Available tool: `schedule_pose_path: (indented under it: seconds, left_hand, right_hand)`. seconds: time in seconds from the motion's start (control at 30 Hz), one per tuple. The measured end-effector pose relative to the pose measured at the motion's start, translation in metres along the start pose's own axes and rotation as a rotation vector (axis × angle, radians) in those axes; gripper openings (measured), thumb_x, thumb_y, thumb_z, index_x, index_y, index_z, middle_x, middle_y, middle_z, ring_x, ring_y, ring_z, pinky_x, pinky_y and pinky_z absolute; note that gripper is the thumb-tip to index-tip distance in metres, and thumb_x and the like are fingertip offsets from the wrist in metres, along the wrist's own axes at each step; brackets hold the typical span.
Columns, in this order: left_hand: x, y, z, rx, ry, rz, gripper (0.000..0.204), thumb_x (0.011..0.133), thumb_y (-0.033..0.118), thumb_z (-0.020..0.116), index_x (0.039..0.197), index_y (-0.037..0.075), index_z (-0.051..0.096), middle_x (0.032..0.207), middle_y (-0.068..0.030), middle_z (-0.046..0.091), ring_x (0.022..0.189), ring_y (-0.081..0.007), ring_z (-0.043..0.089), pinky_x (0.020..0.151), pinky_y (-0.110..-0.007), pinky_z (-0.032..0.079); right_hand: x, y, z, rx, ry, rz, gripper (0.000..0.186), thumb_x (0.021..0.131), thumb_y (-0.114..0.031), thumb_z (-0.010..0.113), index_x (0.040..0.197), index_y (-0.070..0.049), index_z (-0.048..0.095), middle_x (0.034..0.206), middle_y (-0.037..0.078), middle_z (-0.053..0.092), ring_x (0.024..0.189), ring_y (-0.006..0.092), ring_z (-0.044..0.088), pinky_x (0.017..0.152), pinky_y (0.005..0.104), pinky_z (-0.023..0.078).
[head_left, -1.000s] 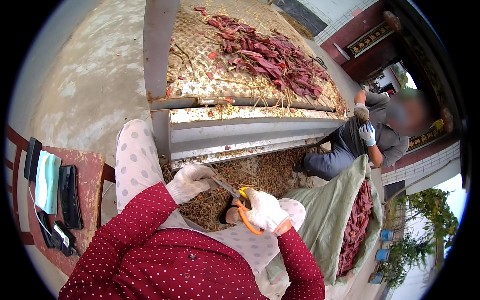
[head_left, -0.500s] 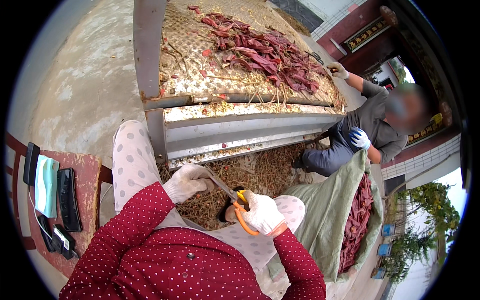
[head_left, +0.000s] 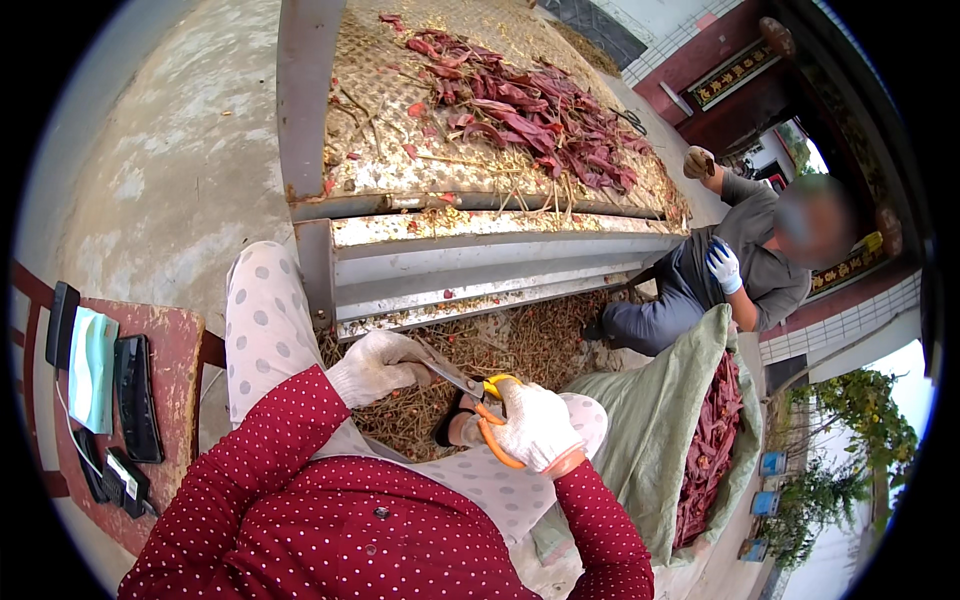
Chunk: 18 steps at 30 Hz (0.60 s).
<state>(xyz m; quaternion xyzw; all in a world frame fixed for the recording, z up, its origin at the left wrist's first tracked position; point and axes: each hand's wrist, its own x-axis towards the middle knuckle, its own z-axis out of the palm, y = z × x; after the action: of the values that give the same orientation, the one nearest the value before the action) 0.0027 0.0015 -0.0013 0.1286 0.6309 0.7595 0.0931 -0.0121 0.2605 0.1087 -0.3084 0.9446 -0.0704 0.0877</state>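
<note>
My left hand [head_left: 383, 365], in a dirty white knit glove, has its fingers closed at the tips of the metal scissor blades [head_left: 448, 370]; whatever is between them is hidden. My right hand [head_left: 533, 428], gloved in white, grips the scissors' orange and yellow handles [head_left: 492, 441]. Both hands are over my lap, above dry stalks [head_left: 390, 415] strewn on the ground. A green woven sack [head_left: 635, 420] beside my right knee holds dried red pods [head_left: 710, 460]. A metal platform [head_left: 400, 160] ahead carries a pile of red pods [head_left: 530, 120] with scattered seeds and stalks.
A co-worker [head_left: 760, 270] in grey sits at the right, wearing gloves. A worn red chair [head_left: 170, 380] at my left holds a light blue mask [head_left: 92, 370], black devices and a cable. Another pair of scissors [head_left: 628, 120] lies at the platform's far edge. Blue containers [head_left: 770, 463] with plants stand far right.
The co-worker's upper hand reached out to the platform's edge and has pulled back slightly; the other hand has lowered toward their body. My hands and scissors have barely moved.
</note>
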Motion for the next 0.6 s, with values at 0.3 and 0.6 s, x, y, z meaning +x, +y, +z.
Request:
schedule_pose_path:
  seconds: [0.3, 0.6]
  left_hand:
    - [-0.004, 0.011, 0.001, 0.107, 0.043, 0.014, 0.028, 0.081, -0.003, 0.063, 0.108, -0.007, 0.072, 0.090, -0.0126, 0.075, 0.081, -0.0149, 0.070, 0.073, -0.028, 0.054]
    - [-0.003, 0.014, -0.001, 0.253, 0.068, -0.021, 0.020, 0.075, 0.007, 0.076, 0.094, 0.000, 0.076, 0.078, -0.0146, 0.072, 0.070, -0.0236, 0.067, 0.065, -0.034, 0.052]
  right_hand:
    - [-0.004, 0.005, 0.005, -0.081, 0.044, -0.048, 0.050, 0.083, -0.048, 0.070, 0.107, -0.004, 0.070, 0.083, 0.016, 0.072, 0.079, 0.0363, 0.070, 0.070, 0.0440, 0.056]
    - [-0.008, 0.002, 0.003, 0.026, -0.056, 0.040, 0.045, 0.087, -0.045, 0.067, 0.110, -0.006, 0.070, 0.079, 0.017, 0.071, 0.075, 0.0355, 0.070, 0.067, 0.0450, 0.056]
